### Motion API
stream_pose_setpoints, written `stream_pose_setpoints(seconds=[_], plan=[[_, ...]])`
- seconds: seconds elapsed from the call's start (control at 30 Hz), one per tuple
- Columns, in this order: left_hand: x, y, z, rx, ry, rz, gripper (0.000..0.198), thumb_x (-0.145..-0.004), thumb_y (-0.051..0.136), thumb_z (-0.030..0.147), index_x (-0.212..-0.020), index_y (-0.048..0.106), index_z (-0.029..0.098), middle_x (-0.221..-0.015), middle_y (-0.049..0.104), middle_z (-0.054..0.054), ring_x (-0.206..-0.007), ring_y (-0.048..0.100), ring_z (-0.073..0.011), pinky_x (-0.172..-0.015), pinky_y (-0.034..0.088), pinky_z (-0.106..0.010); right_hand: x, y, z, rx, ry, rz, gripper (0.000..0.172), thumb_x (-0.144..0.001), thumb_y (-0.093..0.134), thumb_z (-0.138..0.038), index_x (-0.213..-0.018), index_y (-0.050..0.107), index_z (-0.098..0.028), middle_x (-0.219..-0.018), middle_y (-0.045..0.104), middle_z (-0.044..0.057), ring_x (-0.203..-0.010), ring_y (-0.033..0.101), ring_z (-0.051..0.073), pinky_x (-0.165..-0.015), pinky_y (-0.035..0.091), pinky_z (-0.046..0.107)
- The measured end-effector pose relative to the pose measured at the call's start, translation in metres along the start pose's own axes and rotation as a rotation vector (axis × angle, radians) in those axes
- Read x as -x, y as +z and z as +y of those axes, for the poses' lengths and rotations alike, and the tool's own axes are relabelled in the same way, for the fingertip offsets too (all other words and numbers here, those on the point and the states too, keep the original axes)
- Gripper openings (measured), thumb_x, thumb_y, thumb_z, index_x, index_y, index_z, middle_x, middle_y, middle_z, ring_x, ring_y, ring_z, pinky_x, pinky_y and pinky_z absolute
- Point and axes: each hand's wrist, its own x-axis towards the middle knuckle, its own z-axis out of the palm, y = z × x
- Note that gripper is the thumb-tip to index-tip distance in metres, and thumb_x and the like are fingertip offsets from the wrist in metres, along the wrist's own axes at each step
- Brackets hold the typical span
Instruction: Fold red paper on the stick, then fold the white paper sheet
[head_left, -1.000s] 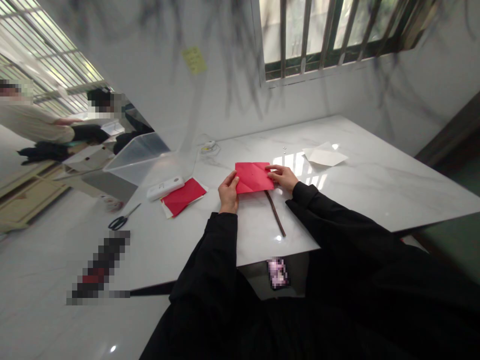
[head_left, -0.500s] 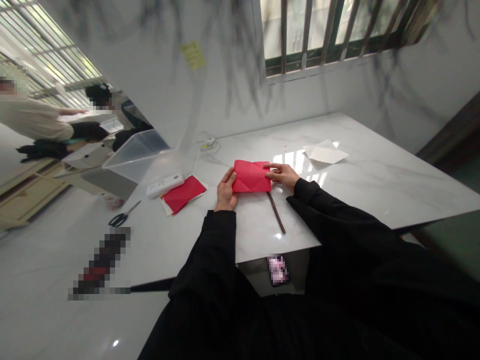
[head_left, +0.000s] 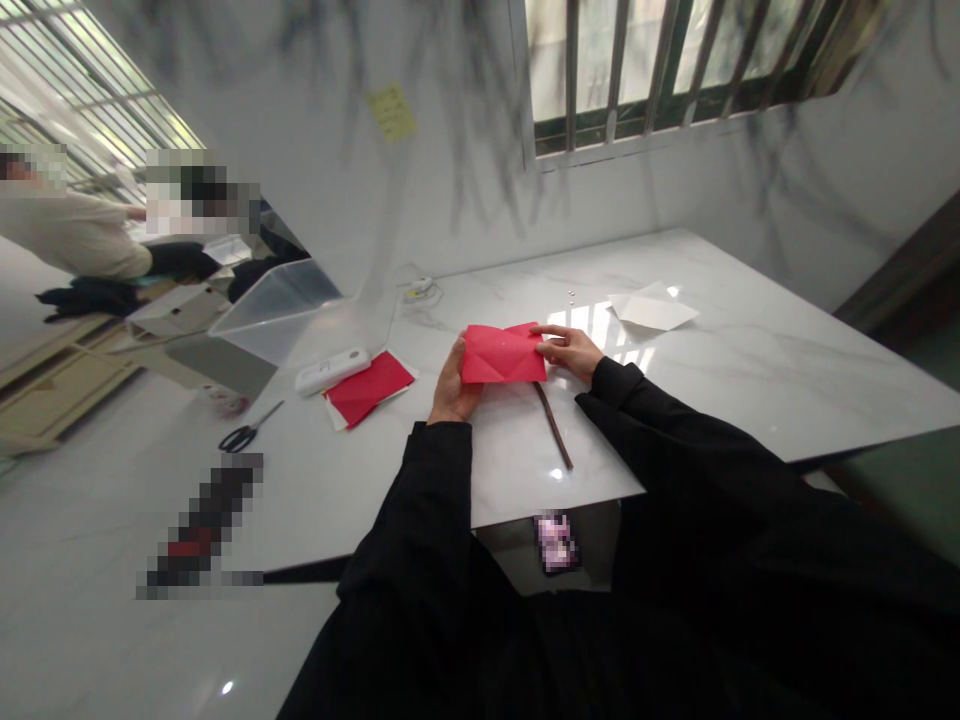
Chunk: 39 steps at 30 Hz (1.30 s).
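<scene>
Thumb and fingers of the right hand [head_left: 574, 353] pinch a creased red paper sheet [head_left: 502, 359] by its right edge; the left hand [head_left: 450, 388] holds its left edge, fingertips hidden behind. Both black-sleeved forearms [head_left: 421, 490] reach forward over the marble-patterned table [head_left: 757, 360]. A yellow sticky note [head_left: 391, 112] on the wall [head_left: 315, 130] bears illegible writing.

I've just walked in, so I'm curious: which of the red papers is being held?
The creased red sheet, held by the left hand and right hand. The other red paper lies on the table, beside the white oblong object.
</scene>
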Motion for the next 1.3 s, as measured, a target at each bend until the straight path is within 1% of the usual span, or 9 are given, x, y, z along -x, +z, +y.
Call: stream_pose_setpoints(seconds=[0.37, 0.63, 0.73, 0.83, 0.93, 1.0, 1.07, 1.23, 1.3], plan=[[0.007, 0.003, 0.005, -0.044, -0.252, 0.053, 0.036, -0.084, 0.071, 0.035, -0.111, 0.07, 0.012, -0.112, 0.077, -0.018, -0.118, 0.071, -0.0347, -0.107, 0.056, -0.05, 0.001, -0.003, 0.001, 0.086, -0.023, -0.111, 0.069, -0.069, 0.086, -0.044, -0.128, 0.067, -0.013, -0.06, 0.055, -0.007, -0.054, 0.044, 0.009, -0.056, 0.035, 0.025], [0.018, 0.003, 0.013, -0.062, -0.245, 0.039, 0.042, -0.09, 0.066, 0.045, -0.116, 0.07, 0.013, -0.114, 0.076, -0.019, -0.12, 0.07, -0.0341, -0.106, 0.056, -0.052, 0.004, 0.002, -0.002, -0.014, 0.015, -0.059, 0.075, -0.071, 0.087, -0.05, -0.134, 0.064, -0.016, -0.081, 0.073, 0.002, -0.062, 0.057, 0.009, -0.062, 0.048, 0.024], [0.02, -0.015, 0.056, -0.182, -0.052, 0.239, 0.042, -0.089, 0.066, 0.048, -0.117, 0.07, 0.016, -0.117, 0.076, -0.017, -0.124, 0.067, -0.0328, -0.108, 0.054, -0.051, 0.005, 0.004, -0.003, -0.084, 0.049, 0.025, 0.07, -0.073, 0.084, -0.058, -0.127, 0.067, -0.016, -0.085, 0.074, 0.005, -0.062, 0.056, 0.009, -0.062, 0.049, 0.023], [0.032, -0.029, 0.136, -0.497, 0.495, 0.505, 0.041, -0.09, 0.065, 0.048, -0.123, 0.071, 0.024, -0.127, 0.073, -0.006, -0.135, 0.06, -0.0286, -0.119, 0.045, -0.047, 0.004, 0.005, 0.0, -0.152, 0.077, 0.059, 0.065, -0.076, 0.08, -0.062, -0.121, 0.068, -0.017, -0.082, 0.072, 0.004, -0.061, 0.057, 0.01, -0.06, 0.049, 0.022], [0.05, -0.032, 0.208, -0.992, 0.914, 0.366, 0.045, -0.094, 0.06, 0.042, -0.137, 0.066, 0.032, -0.149, 0.06, 0.004, -0.148, 0.044, -0.0245, -0.13, 0.025, -0.046, 0.004, 0.005, 0.004, -0.258, 0.104, 0.122, 0.06, -0.082, 0.074, -0.065, -0.12, 0.068, -0.019, -0.078, 0.071, 0.004, -0.06, 0.059, 0.011, -0.059, 0.052, 0.023], [0.055, -0.036, 0.227, -1.264, 0.953, 0.223, 0.045, -0.095, 0.056, 0.036, -0.138, 0.066, 0.038, -0.157, 0.052, 0.01, -0.153, 0.038, -0.0229, -0.131, 0.017, -0.047, 0.005, 0.005, 0.005, -0.311, 0.118, 0.145, 0.058, -0.084, 0.07, -0.067, -0.117, 0.069, -0.02, -0.077, 0.071, 0.004, -0.059, 0.059, 0.012, -0.059, 0.053, 0.024], [0.052, -0.051, 0.218, -1.413, 0.851, 0.161, 0.047, -0.091, 0.057, 0.033, -0.137, 0.067, 0.039, -0.158, 0.051, 0.008, -0.154, 0.035, -0.0252, -0.131, 0.016, -0.049, 0.005, 0.004, 0.006, -0.339, 0.132, 0.141, 0.057, -0.085, 0.069, -0.068, -0.115, 0.071, -0.02, -0.077, 0.071, 0.005, -0.059, 0.06, 0.013, -0.058, 0.054, 0.025], [0.041, -0.122, 0.139, -1.679, 0.222, 0.098, 0.034, -0.086, 0.059, 0.033, -0.111, 0.081, 0.033, -0.15, 0.06, -0.005, -0.149, 0.041, -0.039, -0.125, 0.016, -0.065, 0.006, 0.004, 0.008, -0.311, 0.104, 0.188, 0.046, -0.077, 0.081, -0.06, -0.106, 0.074, -0.024, -0.078, 0.07, 0.004, -0.06, 0.059, 0.013, -0.058, 0.055, 0.027], [0.045, -0.145, 0.116, -1.704, 0.07, 0.078, 0.037, -0.087, 0.059, 0.037, -0.118, 0.079, 0.034, -0.152, 0.058, -0.005, -0.149, 0.041, -0.0382, -0.124, 0.02, -0.063, 0.006, 0.006, 0.01, -0.272, 0.084, 0.209, 0.043, -0.074, 0.083, -0.057, -0.102, 0.075, -0.025, -0.076, 0.069, 0.004, -0.058, 0.058, 0.013, -0.056, 0.054, 0.028]])
